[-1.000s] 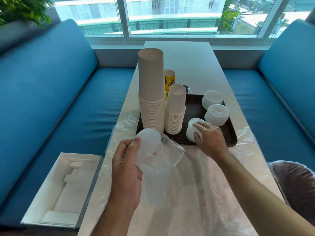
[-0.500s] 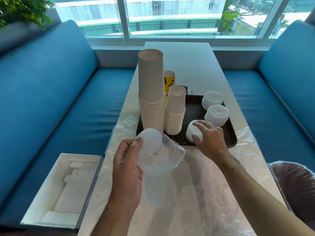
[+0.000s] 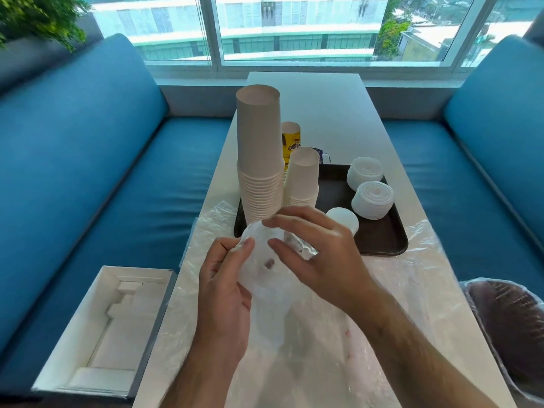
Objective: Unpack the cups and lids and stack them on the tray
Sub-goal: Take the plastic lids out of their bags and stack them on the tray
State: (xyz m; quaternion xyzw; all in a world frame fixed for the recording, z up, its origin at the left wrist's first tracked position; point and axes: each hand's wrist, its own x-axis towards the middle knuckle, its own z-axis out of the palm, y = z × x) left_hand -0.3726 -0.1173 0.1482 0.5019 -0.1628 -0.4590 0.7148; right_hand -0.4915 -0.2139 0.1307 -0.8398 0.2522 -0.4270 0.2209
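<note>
While your left hand (image 3: pixel 225 285) grips the plastic sleeve (image 3: pixel 262 269) of lids near the tray (image 3: pixel 379 240), steadying it, your right hand (image 3: pixel 316 248) reaches its mouth, fingers relaxed, grasping nothing; lid stacks (image 3: pixel 372 198) occupy the tray's far right.

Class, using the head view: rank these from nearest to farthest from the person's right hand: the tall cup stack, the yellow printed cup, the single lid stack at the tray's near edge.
From the right hand:
1. Single lid stack, just beyond the knuckles.
2. Tall cup stack, left on the tray.
3. Yellow printed cup, behind the stacks.
</note>
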